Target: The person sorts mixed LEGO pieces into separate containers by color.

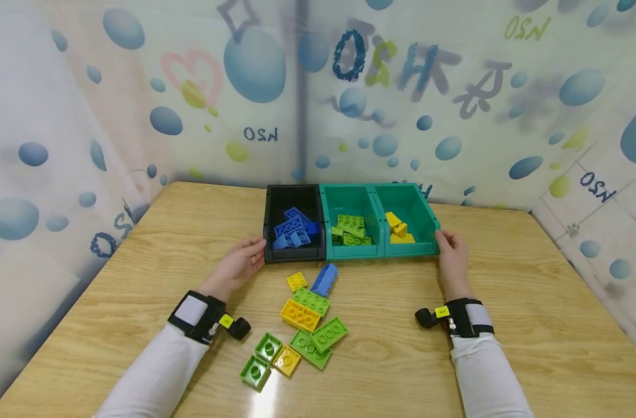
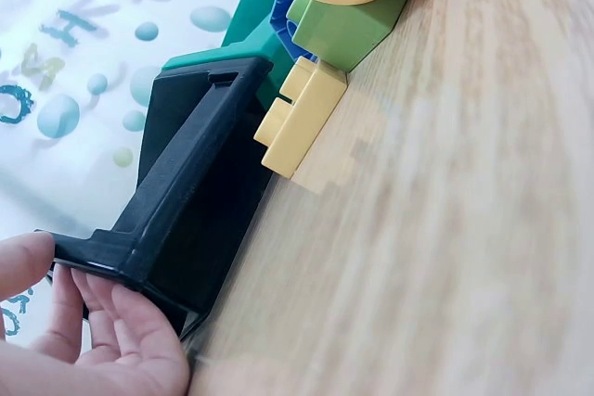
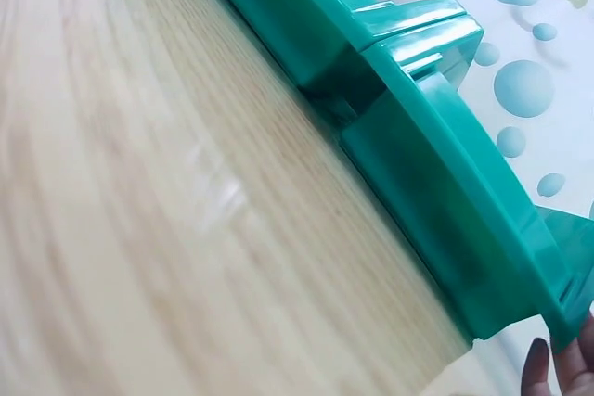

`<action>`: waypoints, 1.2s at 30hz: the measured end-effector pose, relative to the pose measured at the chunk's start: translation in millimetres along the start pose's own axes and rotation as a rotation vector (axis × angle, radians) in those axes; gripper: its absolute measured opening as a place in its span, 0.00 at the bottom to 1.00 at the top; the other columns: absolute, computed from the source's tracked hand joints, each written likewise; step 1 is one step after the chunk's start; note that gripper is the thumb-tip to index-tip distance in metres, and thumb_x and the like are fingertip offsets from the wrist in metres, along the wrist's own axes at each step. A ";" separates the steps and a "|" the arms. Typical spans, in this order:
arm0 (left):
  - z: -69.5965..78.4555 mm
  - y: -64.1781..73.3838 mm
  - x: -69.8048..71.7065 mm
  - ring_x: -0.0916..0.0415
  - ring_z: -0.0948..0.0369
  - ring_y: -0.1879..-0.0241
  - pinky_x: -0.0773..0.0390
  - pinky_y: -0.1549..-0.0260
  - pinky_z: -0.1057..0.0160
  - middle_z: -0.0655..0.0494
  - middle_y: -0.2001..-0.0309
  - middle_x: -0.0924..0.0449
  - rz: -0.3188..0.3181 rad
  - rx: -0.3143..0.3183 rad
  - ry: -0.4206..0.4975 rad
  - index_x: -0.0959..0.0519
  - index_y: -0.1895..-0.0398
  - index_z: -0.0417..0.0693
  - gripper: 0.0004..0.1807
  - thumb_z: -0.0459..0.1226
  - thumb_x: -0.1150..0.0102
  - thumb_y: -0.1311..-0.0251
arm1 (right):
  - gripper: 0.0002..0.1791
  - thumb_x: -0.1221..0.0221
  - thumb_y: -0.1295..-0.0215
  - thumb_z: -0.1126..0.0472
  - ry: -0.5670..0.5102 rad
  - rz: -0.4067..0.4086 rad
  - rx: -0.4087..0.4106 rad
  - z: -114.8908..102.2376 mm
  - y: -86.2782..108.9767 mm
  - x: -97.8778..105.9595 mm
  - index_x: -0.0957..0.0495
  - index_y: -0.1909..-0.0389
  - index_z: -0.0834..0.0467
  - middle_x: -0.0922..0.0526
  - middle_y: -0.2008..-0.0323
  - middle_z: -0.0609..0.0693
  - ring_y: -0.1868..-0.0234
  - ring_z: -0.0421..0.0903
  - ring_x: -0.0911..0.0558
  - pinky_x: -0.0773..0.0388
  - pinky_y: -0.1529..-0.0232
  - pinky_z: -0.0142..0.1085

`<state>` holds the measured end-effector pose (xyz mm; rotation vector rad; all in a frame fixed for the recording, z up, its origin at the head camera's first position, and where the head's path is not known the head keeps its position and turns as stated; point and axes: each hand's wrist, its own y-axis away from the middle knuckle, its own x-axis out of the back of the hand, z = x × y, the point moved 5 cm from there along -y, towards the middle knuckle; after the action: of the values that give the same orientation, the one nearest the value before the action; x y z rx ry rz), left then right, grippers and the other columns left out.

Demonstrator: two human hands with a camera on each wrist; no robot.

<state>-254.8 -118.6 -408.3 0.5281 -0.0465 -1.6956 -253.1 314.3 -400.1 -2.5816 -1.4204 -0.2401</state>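
A black bin (image 1: 296,253) and two teal bins, a middle one (image 1: 356,252) and a right one (image 1: 413,250), stand side by side in a row. With thumb and fingers, my left hand (image 1: 237,266) grips the front left corner of the black bin; the left wrist view shows the fingers under its rim (image 2: 200,150). At the other end, my right hand (image 1: 454,261) pinches the front right corner of the right teal bin, only partly visible in the right wrist view. Blue bricks (image 1: 292,225) lie in the black bin, green bricks (image 1: 351,222) in the middle one, yellow bricks (image 1: 396,226) in the right.
Loose bricks lie on the wooden table (image 1: 391,360) in front of the bins: a blue brick (image 1: 325,280), several green ones such as this brick (image 1: 329,332), and yellow ones including this brick (image 1: 300,315). A patterned curtain (image 1: 349,133) hangs behind the table.
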 end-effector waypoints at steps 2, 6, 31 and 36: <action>0.3 0.0 -0.7 0.32 0.68 0.66 0.30 0.59 0.71 0.64 0.66 0.28 -0.005 0.001 0.000 0.34 0.53 0.45 0.08 0.37 0.56 0.30 | 0.22 0.49 0.32 0.49 0.018 -0.006 0.000 0.5 0.7 -0.3 0.29 0.53 0.66 0.32 0.64 0.43 0.60 0.36 0.35 0.38 0.56 0.28; 1.2 1.4 -2.0 0.33 0.68 0.66 0.31 0.59 0.71 0.64 0.66 0.28 -0.011 -0.002 -0.003 0.34 0.53 0.44 0.08 0.37 0.57 0.30 | 0.22 0.48 0.33 0.50 0.056 -0.016 0.003 2.2 0.8 -0.4 0.28 0.54 0.67 0.32 0.67 0.41 0.62 0.36 0.34 0.37 0.59 0.26; 22.2 14.9 -7.1 0.36 0.63 0.50 0.35 0.43 0.65 0.55 0.49 0.35 0.123 -0.124 -0.157 0.43 0.37 0.37 0.22 0.39 0.59 0.29 | 0.23 0.47 0.34 0.49 0.142 -0.011 0.026 6.0 1.0 -0.9 0.28 0.53 0.67 0.33 0.66 0.45 0.63 0.39 0.35 0.37 0.66 0.21; 37.0 29.3 -23.4 0.37 0.54 0.45 0.38 0.41 0.57 0.44 0.44 0.35 0.177 -0.314 -0.414 0.36 0.42 0.36 0.20 0.40 0.56 0.30 | 0.23 0.47 0.34 0.49 0.139 -0.010 0.021 5.7 0.5 -0.6 0.28 0.53 0.66 0.33 0.66 0.45 0.63 0.39 0.35 0.37 0.66 0.22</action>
<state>-239.0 -112.1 -358.5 -0.0646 -0.1197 -1.5751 -252.6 314.9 -405.8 -2.4884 -1.3796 -0.3955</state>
